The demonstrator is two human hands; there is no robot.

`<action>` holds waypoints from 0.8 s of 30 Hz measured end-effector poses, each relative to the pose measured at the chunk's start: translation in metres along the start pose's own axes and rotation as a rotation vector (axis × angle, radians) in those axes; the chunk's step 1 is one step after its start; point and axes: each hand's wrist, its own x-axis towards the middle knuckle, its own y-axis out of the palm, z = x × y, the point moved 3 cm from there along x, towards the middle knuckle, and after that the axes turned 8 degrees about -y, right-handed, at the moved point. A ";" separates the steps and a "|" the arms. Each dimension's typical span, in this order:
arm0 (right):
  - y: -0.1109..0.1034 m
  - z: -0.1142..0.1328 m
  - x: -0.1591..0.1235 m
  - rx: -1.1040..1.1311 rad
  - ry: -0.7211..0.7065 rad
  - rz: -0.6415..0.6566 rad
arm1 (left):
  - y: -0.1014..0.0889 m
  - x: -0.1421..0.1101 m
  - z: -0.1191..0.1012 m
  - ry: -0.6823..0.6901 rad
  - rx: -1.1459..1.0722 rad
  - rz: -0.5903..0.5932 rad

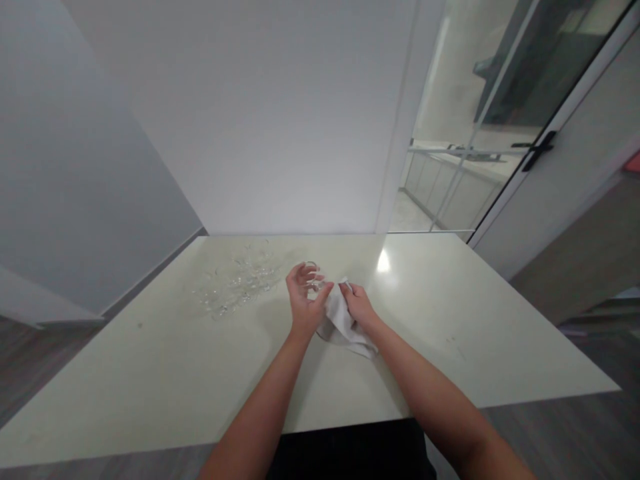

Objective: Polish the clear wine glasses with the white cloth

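My left hand (303, 293) is curled round a small clear glass (314, 279), held just above the white table (150, 360). My right hand (356, 303) grips a white cloth (340, 323) and presses it against the glass. The cloth hangs down below both hands toward the tabletop. Only part of the glass shows between my fingers.
Several clear glasses (235, 283) stand grouped on the table to the left of my hands. A white wall rises behind the table. A glass sliding door with a black handle (537, 150) is at the right. Grey floor surrounds the table.
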 end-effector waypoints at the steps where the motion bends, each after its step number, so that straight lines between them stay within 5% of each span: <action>1: 0.003 -0.002 0.000 0.010 0.011 0.032 | -0.001 0.003 -0.005 0.010 0.008 -0.025; 5: 0.015 -0.002 -0.001 -0.042 -0.143 0.171 | 0.015 0.014 -0.021 -0.013 0.239 0.186; 11: 0.014 0.000 -0.003 -0.083 -0.235 0.175 | 0.077 0.035 -0.019 -0.042 0.351 0.439; 20: 0.023 -0.008 -0.002 -0.421 -0.318 0.366 | 0.144 0.050 0.043 -0.265 0.294 0.525; 24: 0.026 -0.024 0.004 -0.330 -0.255 0.390 | 0.164 0.052 0.064 -0.304 0.326 0.551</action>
